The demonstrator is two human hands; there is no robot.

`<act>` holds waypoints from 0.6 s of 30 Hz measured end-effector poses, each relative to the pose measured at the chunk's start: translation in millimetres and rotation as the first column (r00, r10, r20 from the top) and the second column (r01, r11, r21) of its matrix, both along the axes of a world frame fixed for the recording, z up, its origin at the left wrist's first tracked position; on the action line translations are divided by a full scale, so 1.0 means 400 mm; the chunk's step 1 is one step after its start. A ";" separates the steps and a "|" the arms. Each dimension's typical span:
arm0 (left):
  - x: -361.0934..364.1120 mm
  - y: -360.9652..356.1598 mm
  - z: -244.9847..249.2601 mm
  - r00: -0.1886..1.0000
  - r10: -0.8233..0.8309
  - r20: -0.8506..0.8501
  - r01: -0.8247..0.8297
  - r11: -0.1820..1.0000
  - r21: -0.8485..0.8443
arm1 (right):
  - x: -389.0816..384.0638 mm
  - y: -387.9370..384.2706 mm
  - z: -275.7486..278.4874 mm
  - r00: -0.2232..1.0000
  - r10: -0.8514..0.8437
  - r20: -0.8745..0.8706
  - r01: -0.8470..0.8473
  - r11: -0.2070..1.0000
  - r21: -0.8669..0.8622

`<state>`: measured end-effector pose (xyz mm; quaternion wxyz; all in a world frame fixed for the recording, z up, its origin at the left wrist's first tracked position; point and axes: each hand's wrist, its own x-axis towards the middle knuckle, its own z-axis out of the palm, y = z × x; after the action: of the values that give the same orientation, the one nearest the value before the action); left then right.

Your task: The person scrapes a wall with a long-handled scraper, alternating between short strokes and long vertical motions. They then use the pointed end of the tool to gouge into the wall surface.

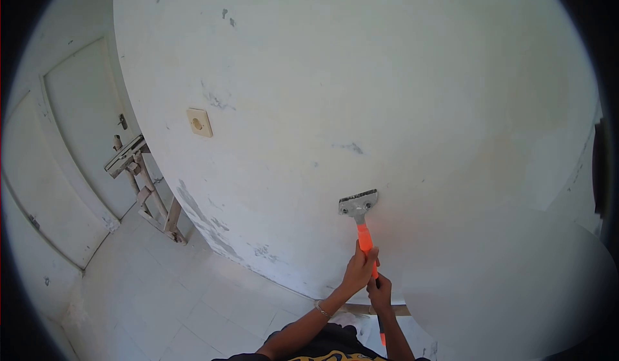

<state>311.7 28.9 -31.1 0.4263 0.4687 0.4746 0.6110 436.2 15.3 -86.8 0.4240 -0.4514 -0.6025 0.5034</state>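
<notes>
A long-handled scraper (365, 237) with an orange and black handle is in both my hands. Its wide grey metal head (358, 202) lies at the white wall (277, 167), blade edge uppermost. My left hand (358, 269), with a bracelet at the wrist, is wrapped round the handle below the bright orange section. Lower down, my right hand (380, 294) grips the black part of the same handle. The handle's orange tail end (383, 339) shows beside my right forearm. Grey patches of bare or flaked paint mark the wall around the head.
A cream wall socket (199, 123) is up and left of the scraper. Left of the wall's corner stands a wooden trestle (145, 190) on the tiled floor (167, 296), near two pale doors (90, 122). A blurred pale surface (509, 283) fills the lower right.
</notes>
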 end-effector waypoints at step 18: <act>0.018 0.015 0.034 1.000 -0.011 0.013 0.011 0.999 -0.033 | 0.050 0.004 0.050 0.999 -0.015 0.044 0.014 1.000 0.025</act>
<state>319.1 34.9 -17.6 0.4405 0.4601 0.4794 0.6037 456.0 16.7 -66.8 0.4195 -0.4616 -0.6147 0.4828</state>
